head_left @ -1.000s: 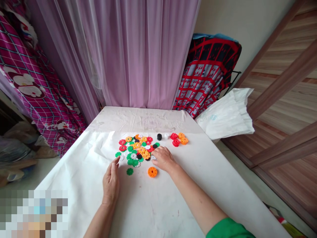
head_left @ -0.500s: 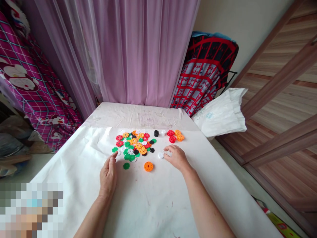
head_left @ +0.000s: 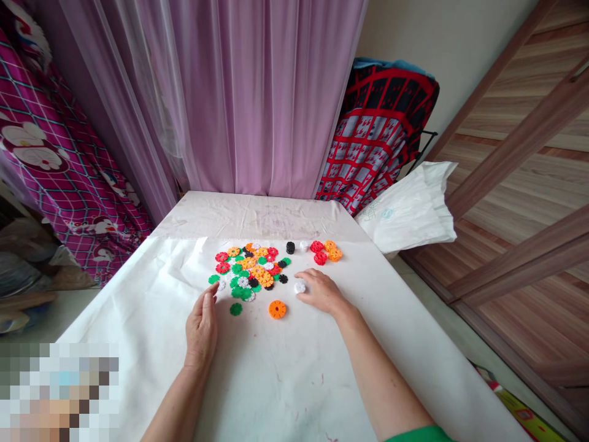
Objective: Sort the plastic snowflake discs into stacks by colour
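Observation:
On the white-covered table, a pile of notched plastic discs [head_left: 251, 270] in green, orange, red, white and black lies in a loose heap. My left hand [head_left: 201, 325] rests on its side at the heap's near left, fingers stretched, holding nothing I can see. Its fingertips are close to a white disc and a green disc [head_left: 213, 279]. My right hand [head_left: 323, 291] has thumb and forefinger apart around a small white stack of discs [head_left: 300, 287], which sits on the cloth; a firm grip is not visible. A large orange disc [head_left: 277, 309] and a green disc [head_left: 236, 309] lie nearer me.
Behind the heap stand a black stack [head_left: 290, 247], a white stack [head_left: 304, 245], red stacks [head_left: 319, 258] and orange stacks [head_left: 335, 253]. A white bag [head_left: 409, 212] is at the table's right edge. Purple curtains [head_left: 257, 104] hang behind, and a wooden wardrobe [head_left: 519, 202] stands right.
My right hand has moved slightly left, its thumb and forefinger now reaching around the white stack instead of beside it. My left hand stays in place. The view has shifted slightly.

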`<state>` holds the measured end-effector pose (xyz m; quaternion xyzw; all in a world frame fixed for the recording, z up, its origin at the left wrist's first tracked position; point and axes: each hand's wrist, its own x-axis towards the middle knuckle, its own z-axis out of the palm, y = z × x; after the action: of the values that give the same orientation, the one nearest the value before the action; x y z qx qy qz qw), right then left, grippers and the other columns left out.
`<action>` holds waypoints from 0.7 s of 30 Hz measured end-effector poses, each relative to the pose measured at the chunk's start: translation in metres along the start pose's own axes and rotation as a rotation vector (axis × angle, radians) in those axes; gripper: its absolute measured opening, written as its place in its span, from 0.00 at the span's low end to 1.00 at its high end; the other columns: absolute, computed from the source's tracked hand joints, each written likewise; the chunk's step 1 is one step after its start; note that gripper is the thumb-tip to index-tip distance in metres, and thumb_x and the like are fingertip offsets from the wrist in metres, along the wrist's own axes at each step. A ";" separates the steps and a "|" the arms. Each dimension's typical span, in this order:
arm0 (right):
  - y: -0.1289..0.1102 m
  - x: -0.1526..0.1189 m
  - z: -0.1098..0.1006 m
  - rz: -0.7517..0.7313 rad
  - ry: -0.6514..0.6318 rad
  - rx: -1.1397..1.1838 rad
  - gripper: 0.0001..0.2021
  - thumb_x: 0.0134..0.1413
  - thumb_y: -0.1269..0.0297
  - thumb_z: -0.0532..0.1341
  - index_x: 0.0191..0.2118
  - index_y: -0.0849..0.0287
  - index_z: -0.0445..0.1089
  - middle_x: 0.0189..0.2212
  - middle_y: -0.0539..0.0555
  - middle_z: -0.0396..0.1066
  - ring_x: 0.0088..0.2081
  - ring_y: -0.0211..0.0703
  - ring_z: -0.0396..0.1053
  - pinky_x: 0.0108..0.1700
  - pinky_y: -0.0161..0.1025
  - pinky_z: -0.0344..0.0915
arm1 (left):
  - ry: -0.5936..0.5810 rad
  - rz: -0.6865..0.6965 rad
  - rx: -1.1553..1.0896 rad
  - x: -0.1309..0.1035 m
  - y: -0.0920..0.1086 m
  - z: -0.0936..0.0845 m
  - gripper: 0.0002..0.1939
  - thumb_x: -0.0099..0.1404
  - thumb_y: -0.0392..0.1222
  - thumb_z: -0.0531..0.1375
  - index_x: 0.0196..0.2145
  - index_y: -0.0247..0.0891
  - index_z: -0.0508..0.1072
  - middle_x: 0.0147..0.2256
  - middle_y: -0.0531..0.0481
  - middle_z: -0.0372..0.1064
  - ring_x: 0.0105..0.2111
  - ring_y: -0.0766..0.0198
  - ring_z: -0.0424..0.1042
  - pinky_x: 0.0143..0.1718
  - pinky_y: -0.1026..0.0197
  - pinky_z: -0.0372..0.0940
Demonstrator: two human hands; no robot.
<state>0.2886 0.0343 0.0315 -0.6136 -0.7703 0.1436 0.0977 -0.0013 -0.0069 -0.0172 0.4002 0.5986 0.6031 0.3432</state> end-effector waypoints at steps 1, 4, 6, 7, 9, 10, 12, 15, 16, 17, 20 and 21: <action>0.002 0.001 -0.002 -0.011 -0.040 0.003 0.27 0.49 0.65 0.64 0.57 0.50 0.69 0.53 0.54 0.70 0.53 0.47 0.67 0.54 0.39 0.59 | -0.002 -0.001 0.003 0.000 0.000 0.000 0.30 0.65 0.65 0.52 0.48 0.39 0.76 0.54 0.42 0.73 0.54 0.53 0.71 0.60 0.47 0.62; 0.004 0.007 -0.009 -0.048 -0.149 -0.024 0.28 0.48 0.66 0.64 0.58 0.48 0.69 0.51 0.53 0.71 0.48 0.45 0.70 0.50 0.37 0.61 | -0.010 -0.002 0.016 -0.001 0.001 -0.001 0.29 0.65 0.64 0.52 0.48 0.39 0.76 0.54 0.43 0.73 0.54 0.53 0.71 0.60 0.48 0.62; 0.004 0.012 -0.013 -0.088 -0.187 -0.069 0.24 0.48 0.68 0.63 0.54 0.50 0.72 0.47 0.52 0.72 0.46 0.44 0.71 0.47 0.35 0.60 | -0.008 -0.005 0.028 -0.001 0.001 -0.001 0.28 0.65 0.64 0.52 0.49 0.40 0.76 0.54 0.43 0.73 0.54 0.53 0.71 0.60 0.48 0.62; 0.004 0.014 -0.015 -0.109 -0.196 -0.092 0.22 0.49 0.69 0.63 0.52 0.50 0.73 0.46 0.52 0.73 0.45 0.43 0.71 0.46 0.35 0.60 | -0.008 -0.005 0.033 -0.001 0.001 -0.001 0.28 0.66 0.63 0.52 0.49 0.40 0.76 0.54 0.43 0.73 0.54 0.54 0.71 0.60 0.48 0.62; 0.002 0.016 -0.017 -0.139 -0.204 -0.126 0.19 0.48 0.71 0.62 0.48 0.52 0.74 0.44 0.52 0.74 0.44 0.42 0.71 0.44 0.34 0.59 | -0.011 0.000 0.037 -0.002 0.002 -0.001 0.28 0.66 0.62 0.52 0.49 0.40 0.75 0.54 0.44 0.73 0.54 0.54 0.71 0.60 0.49 0.62; 0.001 0.017 -0.017 -0.149 -0.205 -0.133 0.18 0.48 0.72 0.62 0.47 0.53 0.75 0.43 0.52 0.74 0.43 0.42 0.71 0.44 0.34 0.59 | -0.013 0.003 0.038 -0.002 0.002 -0.001 0.27 0.66 0.62 0.52 0.49 0.40 0.75 0.54 0.44 0.73 0.55 0.54 0.70 0.60 0.49 0.62; -0.001 0.017 -0.016 -0.158 -0.192 -0.137 0.16 0.48 0.73 0.62 0.45 0.53 0.75 0.42 0.52 0.75 0.43 0.42 0.71 0.43 0.34 0.59 | -0.015 0.000 0.045 -0.002 0.003 -0.001 0.27 0.66 0.62 0.52 0.49 0.40 0.75 0.54 0.43 0.73 0.55 0.54 0.71 0.60 0.49 0.62; 0.000 0.017 -0.015 -0.149 -0.164 -0.147 0.15 0.48 0.73 0.62 0.44 0.53 0.75 0.42 0.52 0.75 0.43 0.42 0.72 0.42 0.34 0.60 | -0.016 -0.013 0.059 -0.002 0.003 -0.002 0.28 0.65 0.63 0.52 0.49 0.41 0.75 0.55 0.44 0.72 0.54 0.53 0.71 0.60 0.48 0.62; 0.000 0.017 -0.015 -0.146 -0.161 -0.153 0.15 0.48 0.72 0.62 0.44 0.52 0.75 0.42 0.52 0.76 0.43 0.43 0.72 0.42 0.35 0.60 | -0.018 -0.010 0.061 -0.002 0.003 -0.002 0.28 0.65 0.63 0.52 0.49 0.41 0.75 0.55 0.44 0.72 0.54 0.53 0.71 0.60 0.48 0.62; 0.001 0.017 -0.015 -0.145 -0.164 -0.157 0.15 0.48 0.71 0.63 0.44 0.52 0.75 0.43 0.52 0.76 0.43 0.43 0.72 0.42 0.35 0.60 | -0.021 -0.005 0.061 -0.001 0.002 -0.002 0.27 0.65 0.63 0.52 0.49 0.41 0.75 0.55 0.44 0.73 0.54 0.53 0.71 0.60 0.48 0.62; -0.001 0.021 -0.022 -0.127 -0.180 -0.151 0.20 0.45 0.67 0.67 0.48 0.52 0.74 0.44 0.53 0.76 0.45 0.46 0.72 0.43 0.36 0.62 | -0.023 0.002 0.064 0.000 0.000 -0.002 0.28 0.65 0.63 0.52 0.49 0.41 0.75 0.54 0.44 0.73 0.54 0.53 0.71 0.60 0.48 0.62; -0.003 0.025 -0.025 -0.120 -0.177 -0.142 0.21 0.45 0.65 0.67 0.48 0.52 0.73 0.45 0.52 0.76 0.45 0.46 0.72 0.43 0.36 0.62 | -0.024 0.000 0.065 0.000 0.000 -0.001 0.28 0.65 0.64 0.52 0.49 0.41 0.75 0.54 0.44 0.73 0.54 0.53 0.71 0.60 0.48 0.62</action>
<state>0.2883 0.0603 0.0553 -0.5569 -0.8193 0.1360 -0.0060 -0.0027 -0.0074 -0.0174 0.4184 0.6137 0.5786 0.3371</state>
